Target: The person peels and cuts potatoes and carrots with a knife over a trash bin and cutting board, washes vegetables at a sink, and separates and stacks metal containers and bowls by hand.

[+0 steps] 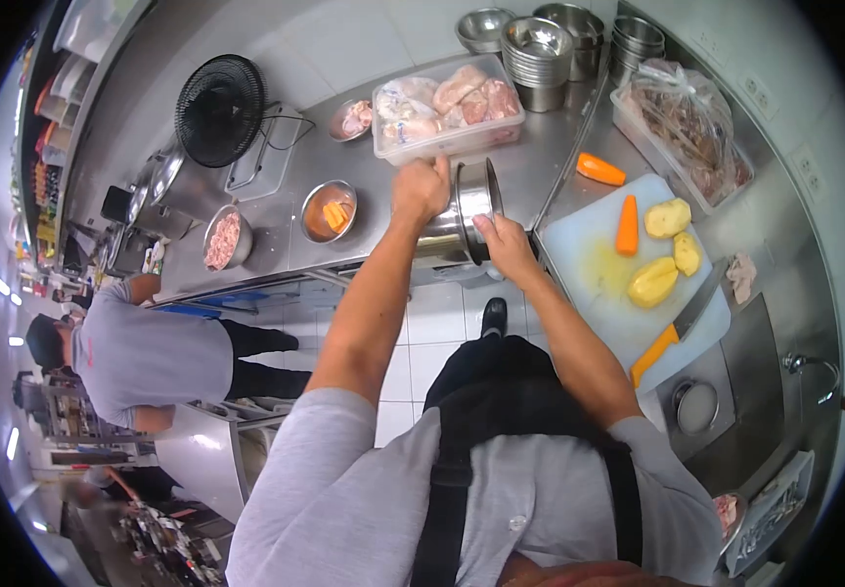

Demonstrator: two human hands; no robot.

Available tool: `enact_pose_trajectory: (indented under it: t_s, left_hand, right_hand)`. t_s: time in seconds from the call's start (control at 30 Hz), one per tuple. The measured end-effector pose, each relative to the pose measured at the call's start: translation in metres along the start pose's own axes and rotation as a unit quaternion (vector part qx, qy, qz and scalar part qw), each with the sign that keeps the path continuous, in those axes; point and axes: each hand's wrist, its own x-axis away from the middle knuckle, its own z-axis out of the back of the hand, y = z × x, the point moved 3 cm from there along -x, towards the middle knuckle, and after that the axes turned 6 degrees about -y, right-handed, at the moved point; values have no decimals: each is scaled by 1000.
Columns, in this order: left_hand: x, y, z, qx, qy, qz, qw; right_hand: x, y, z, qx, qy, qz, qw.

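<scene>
Over the counter's front edge I hold a stainless steel container [468, 207], tipped on its side; it looks like nested deep bowls, though I cannot tell how many. My left hand [421, 192] is closed at its left side, with the fingertips partly hidden. My right hand [507, 247] grips its rim on the near right side, thumb on the metal. Just behind it stands a clear plastic tub [447, 147] of raw chicken. Left of my hands is a small steel bowl [312, 214] with orange pieces [337, 216] in it.
A white cutting board [579, 230] at right bears a carrot [627, 225], peeled potatoes [653, 282] and a yellow-handled knife [655, 354]. Stacked bowls [538, 59], a bagged-meat tub [687, 137], a minced-meat bowl [223, 241] and a black fan [219, 111] stand around. A co-worker [154, 347] is at left.
</scene>
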Motion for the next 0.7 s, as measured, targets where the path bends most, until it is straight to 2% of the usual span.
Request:
enact_pose_trajectory:
  t_s: [0.03,0.13,0.17,0.2,0.27,0.3,0.4,0.53,0.6,0.63,0.67,0.7]
  left_hand:
    - [5,3,6,20,35,-46,998]
    - [18,-1,4,-1,177,-185,967]
    - [28,-1,0,-15,196,-213,957]
    - [40,2,-8,-56,210,-209,953]
    - [61,10,-26,-138,241,-194,941]
    - [63,9,-32,-118,208,-166,957]
    - [54,2,-26,-85,171,-192,963]
    - [48,-5,-19,-99,194,-272,937]
    - [5,-31,-5,-184,-7,-68,981]
    - [-6,-55,0,-220,-114,39,968]
    - [-10,-83,-1,-195,-49,-42,979]
    - [-7,-83,-7,-158,70,-82,982]
  right_hand:
    - [3,3,3,5,-21,-16,1000]
    - [-29,16,-2,-238,-4,-2,971]
    - [-45,28,2,-260,-35,-99,960]
    - [-56,20,14,-199,-33,-160,966]
    - [-71,2,13,-142,-44,-189,971]
    - [-74,1,10,-95,-31,-173,980]
    - [-76,1,5,30,26,-102,994]
    - [-52,1,3,80,92,18,992]
    - [-36,-2,12,71,92,46,992]
    - [-31,-12,21,104,101,130,981]
    - [-31,-22,29,126,91,143,977]
    - [-38,-18,36,128,123,123,976]
